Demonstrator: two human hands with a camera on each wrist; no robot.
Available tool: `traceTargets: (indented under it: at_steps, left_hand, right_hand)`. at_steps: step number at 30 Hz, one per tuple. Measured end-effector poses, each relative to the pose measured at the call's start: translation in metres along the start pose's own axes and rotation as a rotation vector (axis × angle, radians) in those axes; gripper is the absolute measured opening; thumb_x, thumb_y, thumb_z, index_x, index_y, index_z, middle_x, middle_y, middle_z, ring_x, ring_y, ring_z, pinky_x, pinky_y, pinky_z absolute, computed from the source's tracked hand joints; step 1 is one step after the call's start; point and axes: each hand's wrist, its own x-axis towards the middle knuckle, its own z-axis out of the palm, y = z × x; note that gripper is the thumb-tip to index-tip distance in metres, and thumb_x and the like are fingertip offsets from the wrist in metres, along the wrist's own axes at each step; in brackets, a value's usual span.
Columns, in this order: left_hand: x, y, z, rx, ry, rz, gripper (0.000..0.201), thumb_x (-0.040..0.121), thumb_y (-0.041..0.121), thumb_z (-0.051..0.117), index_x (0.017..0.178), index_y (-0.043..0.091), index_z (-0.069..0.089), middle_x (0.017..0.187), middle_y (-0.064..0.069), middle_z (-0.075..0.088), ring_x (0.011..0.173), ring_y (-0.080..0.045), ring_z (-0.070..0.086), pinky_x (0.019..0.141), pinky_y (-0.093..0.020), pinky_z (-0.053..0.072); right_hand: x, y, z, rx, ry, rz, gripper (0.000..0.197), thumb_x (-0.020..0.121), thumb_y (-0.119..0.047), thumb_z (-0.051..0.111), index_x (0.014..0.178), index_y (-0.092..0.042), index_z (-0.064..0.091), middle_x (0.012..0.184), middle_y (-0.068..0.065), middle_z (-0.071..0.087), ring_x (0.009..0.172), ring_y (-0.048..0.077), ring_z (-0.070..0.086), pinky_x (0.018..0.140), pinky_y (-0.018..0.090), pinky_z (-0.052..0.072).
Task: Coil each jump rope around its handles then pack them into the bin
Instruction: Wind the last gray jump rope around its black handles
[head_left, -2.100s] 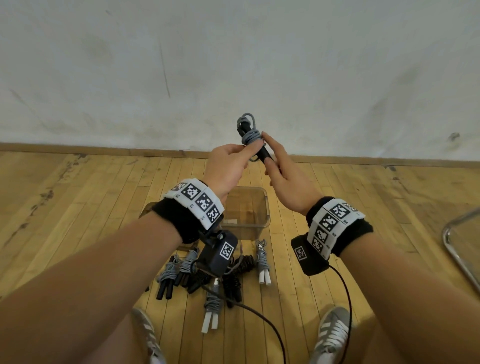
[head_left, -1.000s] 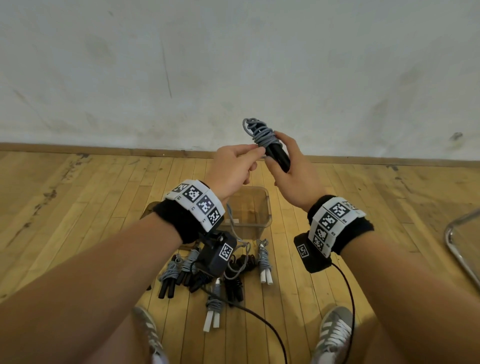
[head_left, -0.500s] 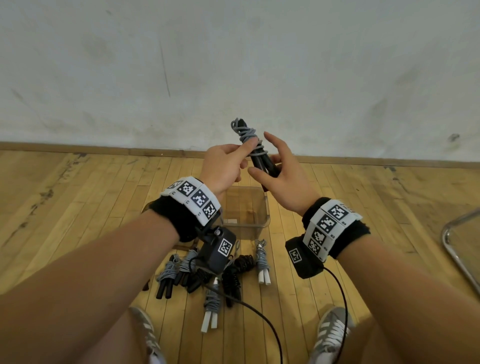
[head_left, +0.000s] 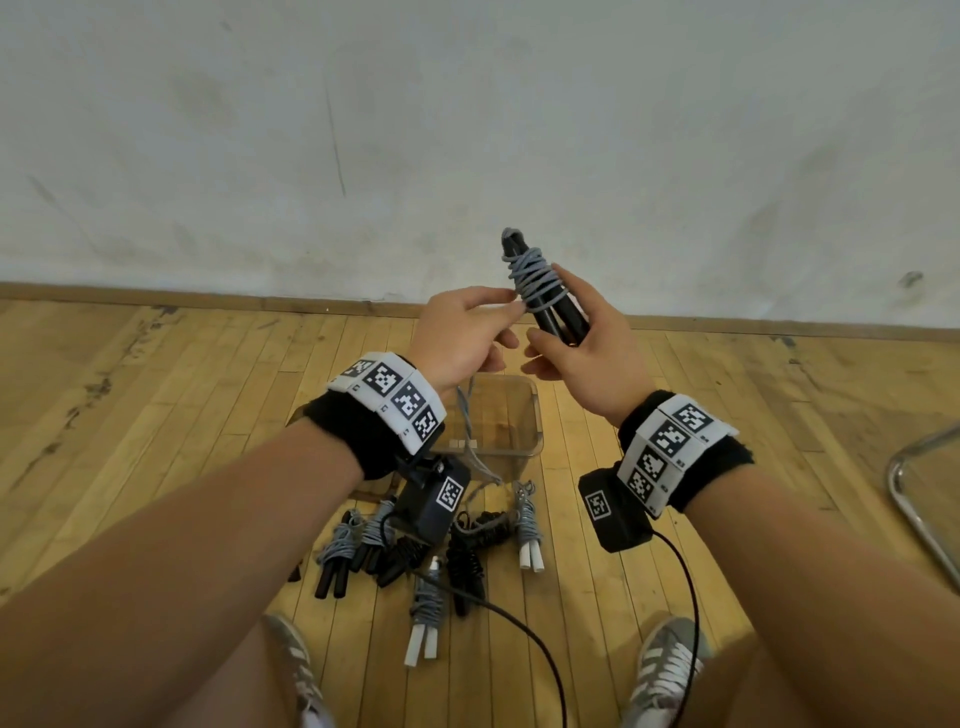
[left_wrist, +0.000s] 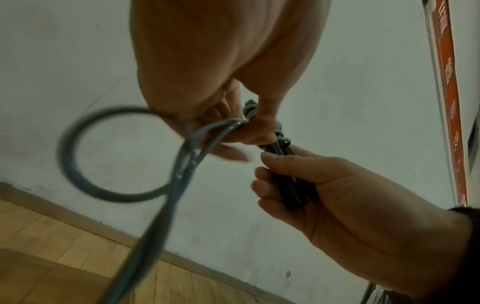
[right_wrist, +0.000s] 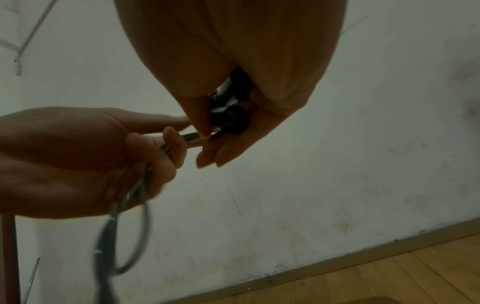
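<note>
Chest-high in front of the wall, my right hand (head_left: 582, 343) grips two black jump rope handles (head_left: 558, 317) held together, their tops wound with grey rope (head_left: 532, 275). My left hand (head_left: 467, 332) pinches the loose grey rope (left_wrist: 182, 164) just left of the handles; its free length loops and hangs down towards the floor. The handles' butt ends (right_wrist: 231, 117) show between my right fingers. A clear plastic bin (head_left: 511, 447) stands on the floor below my hands, with rope hanging into it.
Several coiled jump ropes (head_left: 426, 551), with black or white handles, lie on the wooden floor in front of the bin. My shoes (head_left: 670, 670) are near the bottom edge. A metal chair frame (head_left: 919, 499) is at the right. A white wall stands close ahead.
More grey rope is wound round the handle tops than two seconds ago. My left hand has circled the handles and now pinches the rope at their left; the handles tilted back and forth.
</note>
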Motion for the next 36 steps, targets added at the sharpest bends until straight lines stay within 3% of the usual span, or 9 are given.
traceTargets:
  at_steps: [5,9,15,18,22,25,28,30,36]
  left_hand:
    - [-0.005,0.004,0.001,-0.021,0.014,-0.003,0.030,0.096,0.020,0.071,0.126,0.014,0.067,0.077,-0.007,0.076,0.053,-0.014,0.064,0.059,-0.029,0.057]
    - [-0.010,0.006,0.005,-0.017,0.022,0.023,0.026,0.098,0.022,0.068,0.123,0.014,0.069,0.082,-0.009,0.078,0.054,-0.013,0.065,0.058,-0.025,0.056]
    - [-0.010,0.006,0.006,-0.053,0.068,0.015,0.023,0.097,0.033,0.069,0.111,0.015,0.074,0.083,-0.008,0.078,0.060,-0.015,0.067,0.068,-0.031,0.061]
    - [-0.009,0.004,0.004,-0.036,0.092,-0.001,0.033,0.093,0.046,0.071,0.106,0.016,0.074,0.081,-0.006,0.078,0.059,-0.015,0.068,0.065,-0.029,0.060]
    - [-0.008,0.003,0.004,-0.013,0.138,-0.048,0.047,0.086,0.060,0.072,0.105,0.017,0.071,0.079,-0.003,0.078,0.057,-0.012,0.067,0.061,-0.026,0.058]
    - [-0.006,0.002,0.003,-0.023,0.172,-0.043,0.047,0.084,0.057,0.075,0.100,0.014,0.072,0.075,-0.003,0.076,0.051,-0.013,0.060,0.053,-0.025,0.051]
    - [-0.004,0.001,0.005,-0.060,0.159,-0.020,0.041,0.090,0.048,0.073,0.099,0.008,0.071,0.070,-0.002,0.070,0.048,-0.015,0.056,0.052,-0.028,0.049]
    - [-0.004,0.002,0.007,-0.110,0.119,-0.013,0.035,0.096,0.042,0.069,0.100,0.007,0.070,0.067,0.001,0.068,0.049,-0.013,0.057,0.055,-0.030,0.051]
    - [-0.003,0.000,0.003,0.025,0.054,0.087,0.032,0.101,0.042,0.059,0.104,0.015,0.076,0.087,-0.002,0.077,0.075,-0.014,0.070,0.078,-0.036,0.059]
  right_hand:
    - [0.003,0.002,-0.003,-0.167,0.068,-0.011,0.065,0.096,-0.012,0.064,0.152,-0.032,0.036,0.103,-0.001,0.069,0.056,0.023,0.068,0.049,0.022,0.053]
    - [0.006,0.011,0.000,-0.306,0.068,-0.057,0.065,0.095,-0.018,0.064,0.149,-0.038,0.034,0.110,-0.005,0.069,0.065,0.015,0.066,0.065,0.040,0.060]
    - [0.003,0.006,0.005,-0.217,-0.077,-0.014,0.058,0.105,-0.021,0.038,0.155,-0.045,0.020,0.090,-0.005,0.061,0.072,0.015,0.059,0.071,0.040,0.052]
    - [0.000,0.007,0.006,-0.192,-0.108,-0.059,0.051,0.111,-0.023,0.026,0.158,-0.041,0.020,0.098,-0.007,0.058,0.078,0.008,0.052,0.075,0.032,0.048]
    - [0.001,0.005,0.006,-0.194,-0.146,-0.126,0.051,0.111,-0.020,0.033,0.158,-0.036,0.025,0.120,-0.009,0.061,0.082,-0.007,0.056,0.079,0.023,0.049]
    - [-0.002,0.002,0.007,-0.122,-0.145,-0.114,0.059,0.105,-0.027,0.053,0.156,-0.044,0.027,0.101,-0.009,0.067,0.074,0.009,0.059,0.074,0.037,0.055]
    - [-0.003,-0.001,0.007,0.007,-0.068,-0.066,0.070,0.096,-0.027,0.070,0.154,-0.041,0.033,0.097,0.004,0.069,0.073,0.006,0.060,0.071,0.031,0.056]
    - [-0.002,-0.003,0.006,0.151,-0.024,0.014,0.073,0.093,-0.020,0.074,0.153,-0.036,0.037,0.101,0.016,0.069,0.073,0.013,0.062,0.068,0.032,0.059]
    - [-0.004,-0.007,0.007,0.382,-0.107,0.170,0.065,0.095,-0.009,0.070,0.151,-0.024,0.041,0.106,0.008,0.077,0.080,0.029,0.076,0.075,0.035,0.062]
